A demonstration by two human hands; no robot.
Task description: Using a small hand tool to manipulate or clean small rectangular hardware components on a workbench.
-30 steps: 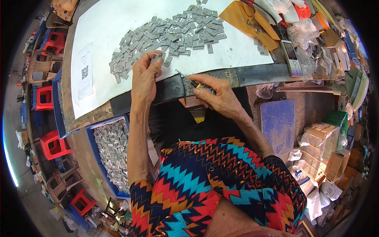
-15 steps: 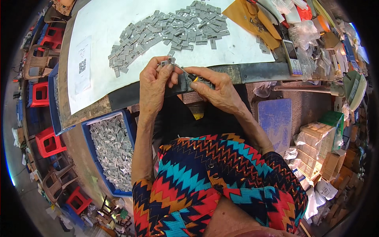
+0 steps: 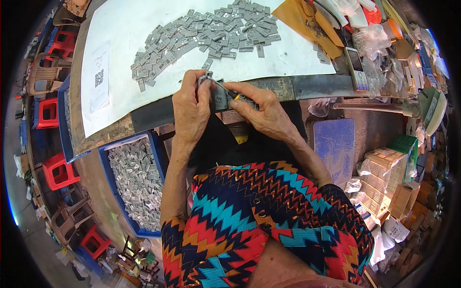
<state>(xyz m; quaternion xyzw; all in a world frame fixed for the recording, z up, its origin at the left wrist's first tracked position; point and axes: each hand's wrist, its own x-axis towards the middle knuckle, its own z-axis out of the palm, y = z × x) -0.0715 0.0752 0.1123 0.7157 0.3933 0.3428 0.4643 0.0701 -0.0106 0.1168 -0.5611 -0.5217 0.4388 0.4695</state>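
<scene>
At the near edge of the table, my left hand (image 3: 190, 104) pinches a small grey plastic part (image 3: 205, 77) between thumb and fingers. My right hand (image 3: 266, 109) is wrapped round a screwdriver (image 3: 235, 95) with a dark handle and a yellow band. Its thin metal shaft points left, and the tip meets or nearly meets the grey part; the fingers hide the exact contact. Below the shaft, a dark grey block (image 3: 220, 100) shows at the table edge. Beyond my hands, a broad heap of similar grey parts (image 3: 211, 33) lies on a white sheet (image 3: 125, 81).
A blue crate (image 3: 115, 180) full of grey parts stands below the table at left. To the right are a brown envelope (image 3: 314, 29), a keypad phone (image 3: 356, 69) and plastic bags (image 3: 372, 41). A blue stool top (image 3: 334, 149) and a yellowish basket (image 3: 382, 177) are lower right.
My left hand has turned and shifted slightly right, with its fingers drawn closer round the grey part. The dark block is now more exposed. My right hand keeps nearly the same place.
</scene>
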